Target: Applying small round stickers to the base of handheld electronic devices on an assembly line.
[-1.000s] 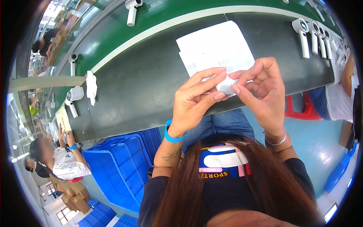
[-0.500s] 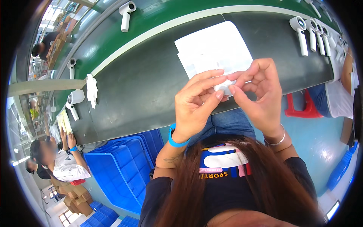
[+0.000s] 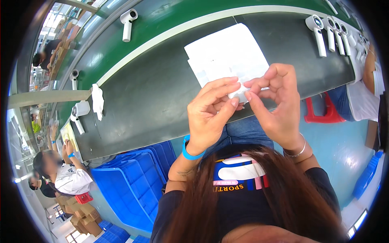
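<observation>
Over the table's near edge, both hands meet on a small white piece (image 3: 240, 94), mostly covered by fingers; its exact kind is hard to make out. My left hand (image 3: 210, 111), with a blue wristband, grips it from the left between thumb and fingers. My right hand (image 3: 277, 105), wearing a thin bracelet, pinches its right side with thumb and forefinger, the other fingers curled. Just beyond my hands, white sheets (image 3: 225, 48) lie overlapping on the dark table (image 3: 150, 89).
White handheld fans (image 3: 320, 38) stand in a row at the far right. Another handheld fan (image 3: 127, 30) lies on the green belt (image 3: 162, 26). Left are a crumpled white cloth (image 3: 97, 101), blue crates (image 3: 129, 182) and a co-worker (image 3: 67, 174). A red stool (image 3: 324, 111) stands right.
My hands keep nearly the same pose on the white piece. The view has shifted slightly, and the co-worker at left has moved their hands.
</observation>
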Demonstrator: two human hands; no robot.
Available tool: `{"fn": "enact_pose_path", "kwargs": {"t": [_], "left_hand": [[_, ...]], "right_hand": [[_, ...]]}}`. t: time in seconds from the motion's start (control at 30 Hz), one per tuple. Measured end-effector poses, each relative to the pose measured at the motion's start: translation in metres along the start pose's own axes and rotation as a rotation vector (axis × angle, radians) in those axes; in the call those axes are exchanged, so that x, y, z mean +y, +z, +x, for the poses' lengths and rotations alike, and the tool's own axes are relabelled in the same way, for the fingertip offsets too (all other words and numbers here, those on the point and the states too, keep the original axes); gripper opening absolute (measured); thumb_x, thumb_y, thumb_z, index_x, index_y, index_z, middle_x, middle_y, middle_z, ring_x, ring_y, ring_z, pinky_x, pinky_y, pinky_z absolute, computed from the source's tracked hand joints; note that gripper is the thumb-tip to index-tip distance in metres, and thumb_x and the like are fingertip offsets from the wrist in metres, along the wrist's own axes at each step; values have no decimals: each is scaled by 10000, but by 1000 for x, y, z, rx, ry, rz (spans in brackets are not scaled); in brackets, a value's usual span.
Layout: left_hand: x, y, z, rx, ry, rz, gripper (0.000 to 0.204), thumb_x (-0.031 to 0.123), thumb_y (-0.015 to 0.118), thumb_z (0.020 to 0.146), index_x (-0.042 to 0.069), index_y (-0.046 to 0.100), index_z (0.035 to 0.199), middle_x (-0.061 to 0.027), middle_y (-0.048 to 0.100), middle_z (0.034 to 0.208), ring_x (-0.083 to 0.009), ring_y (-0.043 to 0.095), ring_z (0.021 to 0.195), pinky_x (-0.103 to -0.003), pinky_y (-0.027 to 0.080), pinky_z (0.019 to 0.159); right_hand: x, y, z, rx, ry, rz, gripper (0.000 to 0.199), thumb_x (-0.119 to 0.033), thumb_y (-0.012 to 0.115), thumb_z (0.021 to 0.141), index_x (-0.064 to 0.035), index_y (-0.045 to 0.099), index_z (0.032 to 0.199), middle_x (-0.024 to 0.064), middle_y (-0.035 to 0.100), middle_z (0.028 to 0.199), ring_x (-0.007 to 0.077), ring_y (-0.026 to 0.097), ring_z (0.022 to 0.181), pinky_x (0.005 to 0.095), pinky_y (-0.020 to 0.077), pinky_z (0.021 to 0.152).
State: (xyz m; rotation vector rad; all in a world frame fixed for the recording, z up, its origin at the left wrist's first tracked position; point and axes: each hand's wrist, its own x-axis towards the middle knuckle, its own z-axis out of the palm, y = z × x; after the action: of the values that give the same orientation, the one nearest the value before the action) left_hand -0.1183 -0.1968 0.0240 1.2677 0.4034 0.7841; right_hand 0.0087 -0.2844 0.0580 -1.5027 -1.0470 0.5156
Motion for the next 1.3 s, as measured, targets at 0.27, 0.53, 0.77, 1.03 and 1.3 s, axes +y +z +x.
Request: {"fn": "enact_pose_path", "kwargs": {"t": [0.27, 0.53, 0.77, 1.03, 1.3], "left_hand": [[4, -10, 0, -11, -29, 6, 286, -122, 554, 837, -65, 609, 1112, -162, 527, 1219, -179, 628, 910, -288, 567, 789], [14, -32, 7, 20, -67, -103, 280, -100, 574, 814, -57, 618, 1088, -202, 569, 1184, -206, 653, 782, -266, 548, 622], [14, -37, 8, 132, -61, -38, 222, -87, 692, 737, -8, 569, 904, -132, 589, 1038, -108, 606, 700, -193, 496, 518], [13, -54, 19, 152, -97, -341, 66, 33, 503, 914, -1, 542, 874, -160, 588, 1053, -121, 560, 580, -224, 469, 459], [21, -79, 35, 213, 179, -58, 85, 4, 591, 865, -16, 570, 944, -151, 560, 1096, -138, 585, 627, -223, 489, 497]], "right_hand": [[-3, -6, 5, -6, -101, -249, 361, 69, 618, 786, -26, 420, 1072, 79, 590, 861, 132, 620, 836, 230, 476, 703], [39, 19, 39, -388, -130, -109, 460, 78, 609, 715, -42, 517, 1149, 114, 579, 1184, 242, 620, 837, 317, 486, 682], [42, 51, 37, -371, -322, -383, 289, 33, 574, 763, -41, 511, 1035, 117, 568, 1029, 341, 592, 812, 396, 483, 645], [23, 53, 63, -525, -141, -352, 433, 125, 509, 735, -33, 508, 1138, 148, 566, 1116, 386, 581, 968, 392, 490, 787], [33, 76, 124, -606, -486, -473, 344, 72, 508, 759, -37, 513, 1085, 142, 557, 1105, 369, 582, 933, 407, 481, 771]]}}
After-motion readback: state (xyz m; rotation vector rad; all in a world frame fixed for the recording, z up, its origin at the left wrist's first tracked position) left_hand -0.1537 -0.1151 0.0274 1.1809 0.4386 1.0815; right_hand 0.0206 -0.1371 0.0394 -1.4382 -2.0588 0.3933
